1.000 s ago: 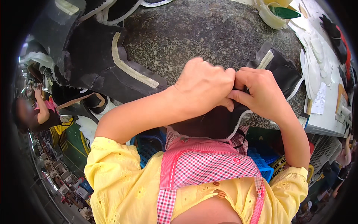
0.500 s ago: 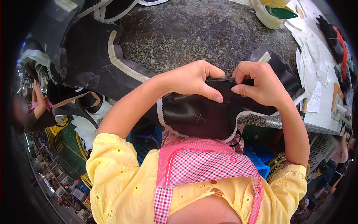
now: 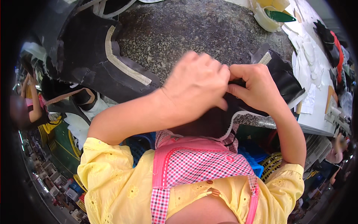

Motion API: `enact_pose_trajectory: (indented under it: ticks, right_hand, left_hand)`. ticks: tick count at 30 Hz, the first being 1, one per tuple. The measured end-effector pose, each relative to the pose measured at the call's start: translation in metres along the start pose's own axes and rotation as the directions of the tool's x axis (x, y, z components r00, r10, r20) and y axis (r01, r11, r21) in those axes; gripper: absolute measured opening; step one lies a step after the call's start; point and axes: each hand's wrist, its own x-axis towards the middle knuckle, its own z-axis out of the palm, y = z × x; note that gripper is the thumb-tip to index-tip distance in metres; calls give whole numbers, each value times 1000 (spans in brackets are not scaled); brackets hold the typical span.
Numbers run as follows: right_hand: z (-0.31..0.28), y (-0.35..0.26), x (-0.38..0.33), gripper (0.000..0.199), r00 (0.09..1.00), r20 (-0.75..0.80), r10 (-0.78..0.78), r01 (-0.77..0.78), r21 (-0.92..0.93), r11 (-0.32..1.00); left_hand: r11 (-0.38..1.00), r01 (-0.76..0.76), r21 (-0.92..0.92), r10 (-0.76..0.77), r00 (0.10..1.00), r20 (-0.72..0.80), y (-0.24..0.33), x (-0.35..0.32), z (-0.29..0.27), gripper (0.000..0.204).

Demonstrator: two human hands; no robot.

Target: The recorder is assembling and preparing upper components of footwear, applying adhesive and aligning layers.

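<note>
A black leather-like piece (image 3: pixel 214 123) with a white edge lies across the near edge of the stone-topped table and hangs down against my apron. My right hand (image 3: pixel 255 86) pinches its upper fold between thumb and bent fingers. Right beside it, my left hand (image 3: pixel 197 84) is turned knuckles up and curled over the same fold, its thumb pointing down. The left fingertips are hidden and the hand is slightly blurred. Much of the piece's middle is covered by my left hand and forearm.
Another black piece with a pale tape strip (image 3: pixel 112 48) lies on the left of the speckled stone top (image 3: pixel 160 41). At the far right stands a whitish tub (image 3: pixel 266 18) with a green-bladed tool (image 3: pixel 279 15). White cut pieces (image 3: pixel 309 56) cover the right-hand table. Blue baskets (image 3: pixel 251 160) sit below.
My left hand has rolled over from a thumb-and-finger pinch to knuckles up and moved against the right hand, covering more of the black piece. The right hand stays in about the same grip.
</note>
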Motion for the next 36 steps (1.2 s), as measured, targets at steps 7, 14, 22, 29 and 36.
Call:
enact_pose_trajectory:
  ticks: [7, 14, 22, 29, 36]
  right_hand:
    - [-21, 5, -21, 38, 845, -327, -424, 361, -237, 902]
    - [9, 96, -138, 51, 776, -288, 561, -201, 729, 654]
    - [43, 83, -117, 64, 780, -516, 354, 452, 856, 250]
    - [16, 52, -75, 12, 770, -544, -333, 618, 766, 177]
    - [12, 14, -62, 30, 831, -241, -501, 482, 761, 434]
  left_hand:
    - [846, 82, -527, -98, 995, -2, -13, -3, 43, 40]
    - [503, 136, -854, 88, 975, 206, -36, 13, 33, 32]
    - [779, 80, -622, 67, 976, 209, -14, 23, 34, 32]
    - [424, 235, -875, 120, 943, 311, -22, 26, 38, 30]
    - [336, 201, -920, 316, 896, 311, -24, 38, 62, 30]
